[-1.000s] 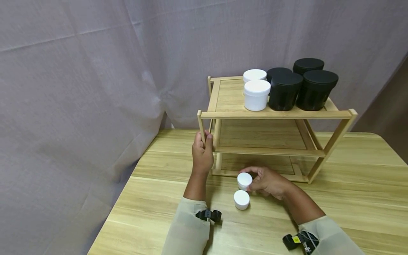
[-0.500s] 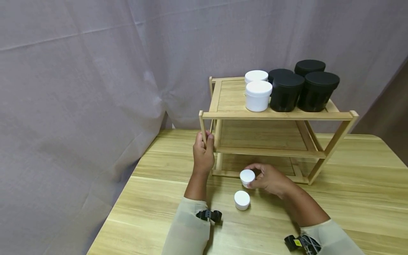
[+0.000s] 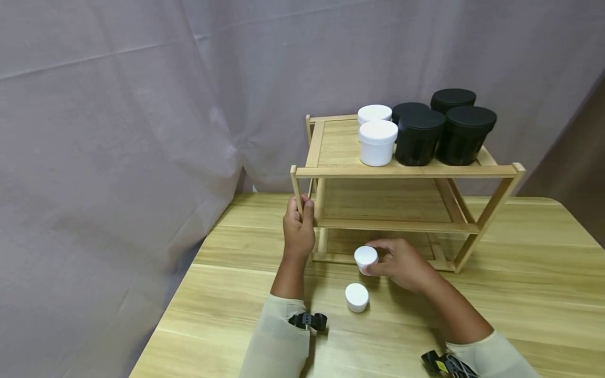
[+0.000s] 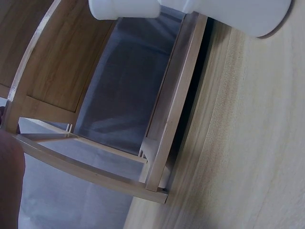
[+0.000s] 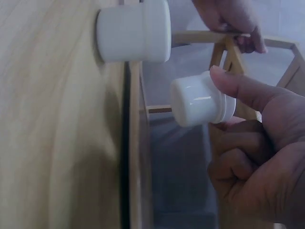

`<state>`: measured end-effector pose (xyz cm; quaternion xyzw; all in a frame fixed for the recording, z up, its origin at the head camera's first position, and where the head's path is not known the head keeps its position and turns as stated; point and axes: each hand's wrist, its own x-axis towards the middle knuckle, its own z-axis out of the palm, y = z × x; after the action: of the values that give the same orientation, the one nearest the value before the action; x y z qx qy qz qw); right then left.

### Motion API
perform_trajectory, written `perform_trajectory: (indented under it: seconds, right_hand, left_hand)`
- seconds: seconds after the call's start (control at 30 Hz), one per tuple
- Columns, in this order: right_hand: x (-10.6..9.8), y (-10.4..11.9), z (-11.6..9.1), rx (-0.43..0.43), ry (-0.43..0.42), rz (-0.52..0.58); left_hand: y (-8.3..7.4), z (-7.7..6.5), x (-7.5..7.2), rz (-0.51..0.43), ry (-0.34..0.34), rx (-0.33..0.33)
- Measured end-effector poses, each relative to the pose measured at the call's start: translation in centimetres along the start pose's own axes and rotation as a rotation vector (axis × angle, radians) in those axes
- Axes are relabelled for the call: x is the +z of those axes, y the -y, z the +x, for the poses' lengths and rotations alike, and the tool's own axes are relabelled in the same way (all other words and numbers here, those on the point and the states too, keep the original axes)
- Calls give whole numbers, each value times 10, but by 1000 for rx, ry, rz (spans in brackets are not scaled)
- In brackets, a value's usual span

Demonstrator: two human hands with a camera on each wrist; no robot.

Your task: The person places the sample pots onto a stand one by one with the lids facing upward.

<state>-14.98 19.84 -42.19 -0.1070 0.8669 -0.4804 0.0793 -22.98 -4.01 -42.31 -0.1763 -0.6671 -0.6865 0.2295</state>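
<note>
My right hand (image 3: 403, 263) pinches a small white lidded jar (image 3: 366, 257) between thumb and fingers, in front of the bottom shelf of a three-tier bamboo rack (image 3: 397, 225). In the right wrist view this held jar (image 5: 194, 101) is off the table, with the thumb at its lid. A matching white jar (image 3: 356, 297) stands upright on the table nearer to me. My left hand (image 3: 299, 231) grips the rack's left front post, fingers behind it and thumb toward the shelf side.
On the rack's top shelf stand two larger white jars (image 3: 376, 144) and several black jars (image 3: 420, 137), grouped toward the right. A wooden table (image 3: 227, 310) carries the rack. Behind it hangs a grey cloth (image 3: 142, 131).
My right hand has lifted its jar and carried it slightly forward, widening the gap to the other small jar. My left hand keeps its grip on the post.
</note>
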Motion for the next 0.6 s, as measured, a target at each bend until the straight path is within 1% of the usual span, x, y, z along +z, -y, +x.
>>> perform_trajectory:
  seconds: [0.13, 0.3, 0.4, 0.6]
  right_hand:
    - [-1, 10, -5, -19, -11, -82]
    - [-4, 20, -13, -47, -16, -251]
    - [-6, 26, -16, -47, -32, -323]
    - [-7, 35, -24, -61, -63, -366]
  left_hand:
    - [0, 1, -1, 5, 0, 3]
    - [1, 2, 0, 6, -10, 18]
    - [1, 2, 0, 5, -15, 22]
    - [1, 1, 0, -2, -13, 26]
